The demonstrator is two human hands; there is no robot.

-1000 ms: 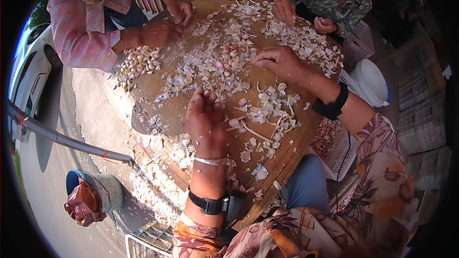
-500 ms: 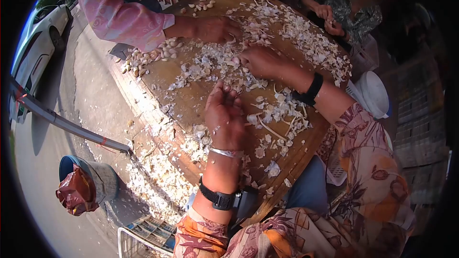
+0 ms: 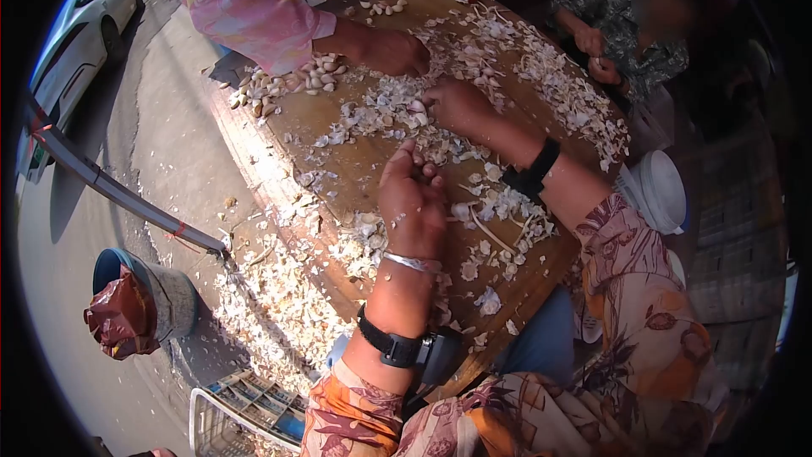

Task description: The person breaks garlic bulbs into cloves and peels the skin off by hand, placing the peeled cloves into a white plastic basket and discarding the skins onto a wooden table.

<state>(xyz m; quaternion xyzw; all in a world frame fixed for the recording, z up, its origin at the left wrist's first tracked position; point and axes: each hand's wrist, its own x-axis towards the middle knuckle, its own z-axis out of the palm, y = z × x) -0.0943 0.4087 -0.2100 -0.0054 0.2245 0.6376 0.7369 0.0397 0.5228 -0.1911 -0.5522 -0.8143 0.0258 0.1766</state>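
Observation:
My left hand is over the near part of the wooden table, palm partly up and fingers curled in. Whatever its fingertips may hold is hidden. Farther off, my right hand pinches at a pale pinkish garlic clove by its fingertips, just above a heap of papery garlic skins. More dry skins and stalks are strewn to the right of my left hand. Another person's hand, in a pink sleeve, reaches into the skins beyond mine; its fingertips are hard to make out.
Garlic cloves are piled at the table's left edge, with a few farther back. A second person sits at the far right. A bucket with a brown bag stands left, a white tub right. Skins cover the ground.
The view has shifted, so the table and the other people appear farther right. My right hand has drawn slightly left over the table. The other person's hand remains at the heap.

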